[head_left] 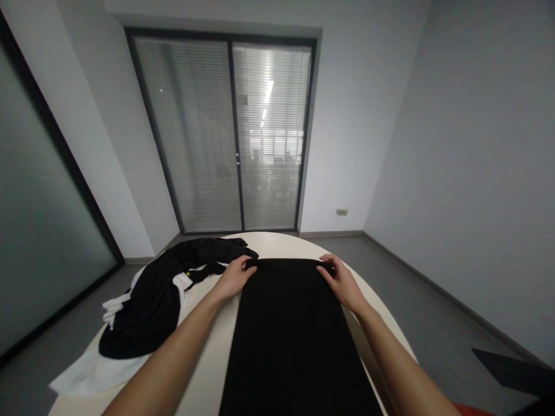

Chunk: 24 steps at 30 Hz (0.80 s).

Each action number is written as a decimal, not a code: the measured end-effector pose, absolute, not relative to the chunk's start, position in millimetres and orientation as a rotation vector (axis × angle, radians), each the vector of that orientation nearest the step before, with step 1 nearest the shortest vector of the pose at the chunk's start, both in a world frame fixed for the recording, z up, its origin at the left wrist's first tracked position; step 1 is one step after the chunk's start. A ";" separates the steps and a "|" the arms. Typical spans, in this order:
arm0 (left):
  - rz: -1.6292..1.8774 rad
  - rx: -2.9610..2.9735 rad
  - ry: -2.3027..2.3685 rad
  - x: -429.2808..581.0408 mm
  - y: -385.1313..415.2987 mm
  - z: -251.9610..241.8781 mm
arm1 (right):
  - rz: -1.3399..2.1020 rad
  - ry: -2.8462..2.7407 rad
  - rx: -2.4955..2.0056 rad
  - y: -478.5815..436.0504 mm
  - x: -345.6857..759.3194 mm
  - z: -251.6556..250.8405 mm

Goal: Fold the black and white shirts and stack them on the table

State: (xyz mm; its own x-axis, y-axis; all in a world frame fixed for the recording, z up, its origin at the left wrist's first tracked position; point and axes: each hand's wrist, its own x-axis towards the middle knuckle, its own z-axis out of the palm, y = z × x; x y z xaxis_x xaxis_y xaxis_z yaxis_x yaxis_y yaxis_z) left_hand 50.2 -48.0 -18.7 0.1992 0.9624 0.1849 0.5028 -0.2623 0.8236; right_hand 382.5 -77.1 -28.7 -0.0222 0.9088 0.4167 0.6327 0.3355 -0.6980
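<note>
A long, smooth piece of black cloth [295, 341], possibly a folded garment, lies flat on the pale round table [277, 240] and runs toward me past the lower edge of the view. At its far left corner, my left hand [234, 278] pinches the edge between thumb and fingers. My right hand [344, 283] grips the far right corner in the same way, thumb on top. Between the two hands the far edge is nearly straight. What the cloth looks like underneath is hidden.
Left of my left arm lies a loose heap of black clothing [151, 300] with white cloth [95, 372] under it. Beyond the table stands a glass door with blinds [217, 133]. A dark flat object [507, 370] juts in at the lower right.
</note>
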 end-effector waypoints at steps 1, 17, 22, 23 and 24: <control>1.007 1.836 1.373 54.1 -42.1 -23.8 | 0.407 -1.696 -1.408 -70.7 382.3 -32.7; 1.260 1.641 1.390 69.6 -8.3 -71.1 | 0.524 -1.566 -1.312 -46.0 390.9 -65.9; 1.242 1.639 1.355 73.6 -7.7 -87.4 | 0.568 -1.487 -1.416 -33.9 395.7 -87.4; 1.251 1.647 1.341 72.9 -7.8 -88.8 | 0.563 -1.480 -1.405 -32.8 396.5 -89.2; 1.264 1.652 1.335 72.0 -7.5 -89.5 | 0.541 -1.479 -1.384 -31.6 396.7 -90.0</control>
